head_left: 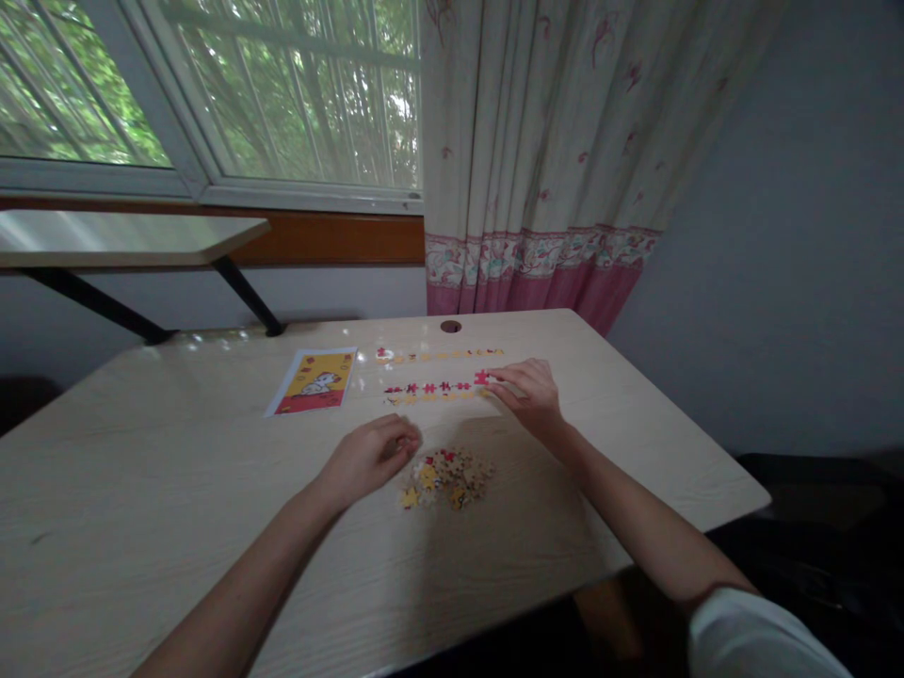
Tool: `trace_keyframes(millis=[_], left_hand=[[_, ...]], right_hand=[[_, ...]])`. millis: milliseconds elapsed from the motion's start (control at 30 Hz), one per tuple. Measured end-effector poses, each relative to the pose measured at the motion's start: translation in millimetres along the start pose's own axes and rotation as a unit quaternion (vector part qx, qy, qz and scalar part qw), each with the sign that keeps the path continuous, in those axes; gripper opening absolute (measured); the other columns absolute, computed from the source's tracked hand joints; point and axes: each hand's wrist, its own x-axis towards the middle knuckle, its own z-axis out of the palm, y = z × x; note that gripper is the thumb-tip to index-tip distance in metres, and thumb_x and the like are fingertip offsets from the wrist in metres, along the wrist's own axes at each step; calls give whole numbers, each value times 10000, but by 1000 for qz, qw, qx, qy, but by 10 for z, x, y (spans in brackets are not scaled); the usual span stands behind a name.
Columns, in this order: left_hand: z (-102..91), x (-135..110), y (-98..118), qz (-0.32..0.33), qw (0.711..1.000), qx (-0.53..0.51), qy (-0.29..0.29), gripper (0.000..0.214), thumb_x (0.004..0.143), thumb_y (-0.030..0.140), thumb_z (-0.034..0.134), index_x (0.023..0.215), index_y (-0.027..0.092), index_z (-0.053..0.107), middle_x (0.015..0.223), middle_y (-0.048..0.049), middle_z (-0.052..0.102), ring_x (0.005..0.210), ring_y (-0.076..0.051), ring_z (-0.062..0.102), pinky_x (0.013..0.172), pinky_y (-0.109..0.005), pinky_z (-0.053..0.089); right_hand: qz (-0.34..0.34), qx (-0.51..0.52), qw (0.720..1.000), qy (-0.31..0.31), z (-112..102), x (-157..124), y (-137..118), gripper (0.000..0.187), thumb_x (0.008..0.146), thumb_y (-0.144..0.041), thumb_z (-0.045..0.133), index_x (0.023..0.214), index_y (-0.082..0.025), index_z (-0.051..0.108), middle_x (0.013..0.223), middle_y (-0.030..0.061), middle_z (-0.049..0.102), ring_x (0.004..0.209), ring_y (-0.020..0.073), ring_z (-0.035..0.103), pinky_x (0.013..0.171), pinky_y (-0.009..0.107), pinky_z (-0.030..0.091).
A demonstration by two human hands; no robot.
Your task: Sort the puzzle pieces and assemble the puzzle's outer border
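A small heap of loose jigsaw pieces (pixel 448 476) lies on the pale wooden desk (pixel 176 490) in front of me. My left hand (pixel 371 457) rests just left of the heap, fingers curled together at its edge; whether they hold a piece is hidden. My right hand (pixel 529 391) reaches to the right end of two rows of laid-out pieces, a red row (pixel 434 387) over a yellow row (pixel 434 398). Its fingertips press a red piece (pixel 482 378) at the row's end. A third, yellow row (pixel 438 356) lies farther back.
A yellow and red reference picture (pixel 314 379) lies flat at the left of the rows. A cable hole (pixel 450 327) sits near the desk's far edge. A shelf on black brackets (pixel 127 240), a window and a pink-hemmed curtain (pixel 537 160) stand behind.
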Motion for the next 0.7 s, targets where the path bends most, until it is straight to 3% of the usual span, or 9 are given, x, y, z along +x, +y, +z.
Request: trace_keyframes(millis=[233,367,533,700], left_hand=[[21,-5,-1,8,1000,12,-18,168,867,242,437,807,183,583,778,-16,589,714,-140,547,648,-241,417],[41,-5,-2,6,1000,18,-18,178,871,242,430,801,183,582,770,-15,584,694,-135,544,616,-229,410],[68,-1,8,9,999,27,-27,191,870,234,421,791,182,588,754,-16,581,687,-137,545,608,-226,410],[78,-17,0,14,999,38,-17,167,855,208,428,801,189,585,769,-13,590,697,-140,552,618,-230,415]], right_hand=[[-28,14,999,17,1,-4,3,146,815,-363,608,891,-258,676,757,-8,683,694,131,570,715,295,364],[27,77,997,-1,89,-37,-45,140,801,-351,623,873,-245,680,754,-4,685,709,134,582,719,290,385],[89,170,973,-131,443,75,-22,171,782,-352,637,869,-214,688,794,13,690,754,133,596,719,260,416],[137,122,950,-253,986,493,85,235,801,-385,599,935,-211,682,939,31,680,877,144,587,777,254,406]])
